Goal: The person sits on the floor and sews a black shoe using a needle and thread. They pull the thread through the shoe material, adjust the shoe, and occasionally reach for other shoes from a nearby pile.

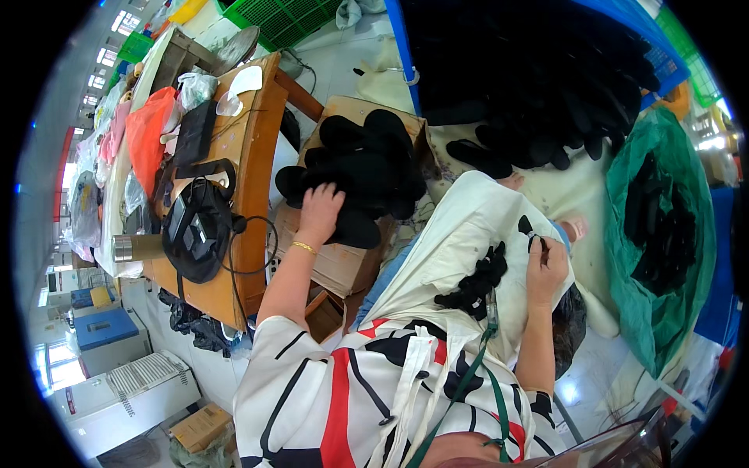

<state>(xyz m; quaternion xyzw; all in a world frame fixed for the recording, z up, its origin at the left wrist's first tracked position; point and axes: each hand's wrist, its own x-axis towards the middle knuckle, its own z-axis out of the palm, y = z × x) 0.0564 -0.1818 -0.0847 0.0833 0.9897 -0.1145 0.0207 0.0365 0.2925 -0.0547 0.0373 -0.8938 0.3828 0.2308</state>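
Left fingers (pixel 331 193) are resting loosely open on black sole-shaped pieces (pixel 374 168) atop a carton (pixel 331 261).
Right fingers (pixel 555 248) are pinching a small dark object (pixel 525 225); more pieces are filling the blue crate (pixel 665 72), whether finished I can't tell.

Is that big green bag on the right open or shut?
Open: the green bag gapes wide, showing black pieces inside.

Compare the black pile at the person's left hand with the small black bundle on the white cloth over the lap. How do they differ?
The black pile is large; the black bundle is much smaller.
The pile shows broad pieces with rounded ends; the bundle looks crumpled and uneven.
The left hand rests on the pile; neither hand touches the bundle.
Both are black.
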